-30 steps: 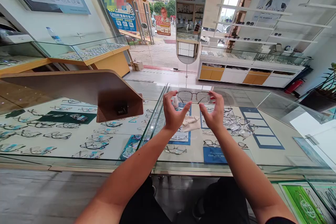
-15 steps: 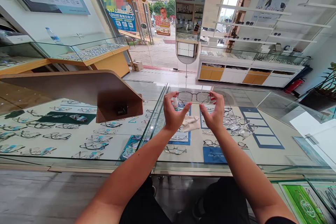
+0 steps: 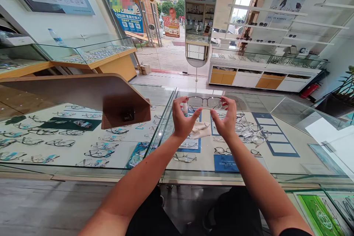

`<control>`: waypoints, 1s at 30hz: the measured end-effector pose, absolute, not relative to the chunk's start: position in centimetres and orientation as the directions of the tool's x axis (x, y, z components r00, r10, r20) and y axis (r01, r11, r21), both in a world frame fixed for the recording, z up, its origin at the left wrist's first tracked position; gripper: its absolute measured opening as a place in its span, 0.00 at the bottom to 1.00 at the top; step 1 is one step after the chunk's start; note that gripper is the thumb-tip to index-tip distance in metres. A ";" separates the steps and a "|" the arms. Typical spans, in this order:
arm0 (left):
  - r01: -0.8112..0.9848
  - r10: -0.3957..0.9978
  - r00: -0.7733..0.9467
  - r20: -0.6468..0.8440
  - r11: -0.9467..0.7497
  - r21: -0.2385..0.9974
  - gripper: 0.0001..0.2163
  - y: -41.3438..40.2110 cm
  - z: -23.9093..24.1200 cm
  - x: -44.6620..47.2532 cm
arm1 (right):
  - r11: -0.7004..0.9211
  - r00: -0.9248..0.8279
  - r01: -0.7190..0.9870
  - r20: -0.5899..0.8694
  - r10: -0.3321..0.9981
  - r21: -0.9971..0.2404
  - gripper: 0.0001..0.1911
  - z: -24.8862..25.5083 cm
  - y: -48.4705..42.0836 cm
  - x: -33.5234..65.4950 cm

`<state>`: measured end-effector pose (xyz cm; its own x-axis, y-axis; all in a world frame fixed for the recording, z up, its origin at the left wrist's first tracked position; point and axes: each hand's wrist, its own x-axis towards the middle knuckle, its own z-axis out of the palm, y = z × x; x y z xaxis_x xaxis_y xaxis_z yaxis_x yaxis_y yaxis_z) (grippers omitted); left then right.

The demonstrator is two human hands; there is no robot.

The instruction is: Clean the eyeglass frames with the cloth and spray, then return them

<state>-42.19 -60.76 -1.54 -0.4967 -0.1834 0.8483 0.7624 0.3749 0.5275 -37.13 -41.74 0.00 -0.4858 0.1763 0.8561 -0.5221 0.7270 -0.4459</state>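
A pair of eyeglasses [image 3: 205,99] with thin dark upper rims is held up above the glass counter, lenses facing me. My left hand [image 3: 182,118] pinches its left end, and my right hand [image 3: 226,118] pinches the right end; the thumbs point inward below the lenses. Fingers partly hide the temples. Below and between my hands lies a crumpled pale cloth [image 3: 201,130]. Behind the fingers of my left hand stands a small bottle [image 3: 184,109]. A heap of clear-lensed glasses [image 3: 250,131] shows just right of my right hand.
At the left a brown board-like stand [image 3: 125,97] rises over the counter [image 3: 138,125], which displays rows of spectacles. A tall oval mirror [image 3: 197,18] stands beyond. Farther right are a low display cabinet [image 3: 249,75], a red fire extinguisher [image 3: 309,90] and a potted plant [image 3: 337,97].
Almost nothing differs. Both hands keep the eyeglasses in nearly the same place, with at most a very slight shift.
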 end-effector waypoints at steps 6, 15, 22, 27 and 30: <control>0.756 -0.182 -0.508 0.842 0.373 0.537 0.31 -60.7 -1.6 -42.1 | 0.721 -0.476 -0.532 0.861 0.180 -0.444 0.28 0.1 -41.7 -37.1; 0.766 -0.174 -0.517 0.838 0.343 0.544 0.30 -60.7 -1.7 -42.1 | 0.704 -0.469 -0.547 0.862 0.191 -0.454 0.28 0.0 -41.7 -37.1; 0.754 -0.162 -0.542 0.824 0.340 0.562 0.30 -60.7 -1.7 -42.0 | 0.703 -0.483 -0.536 0.853 0.198 -0.467 0.29 0.1 -41.7 -37.1; 0.746 -0.165 -0.550 0.819 0.345 0.570 0.31 -60.7 -1.6 -42.0 | 0.695 -0.477 -0.545 0.855 0.203 -0.469 0.28 0.1 -41.7 -37.0; 0.741 -0.171 -0.551 0.817 0.350 0.573 0.31 -60.7 -1.5 -42.0 | 0.689 -0.477 -0.552 0.855 0.202 -0.471 0.28 0.1 -41.7 -37.1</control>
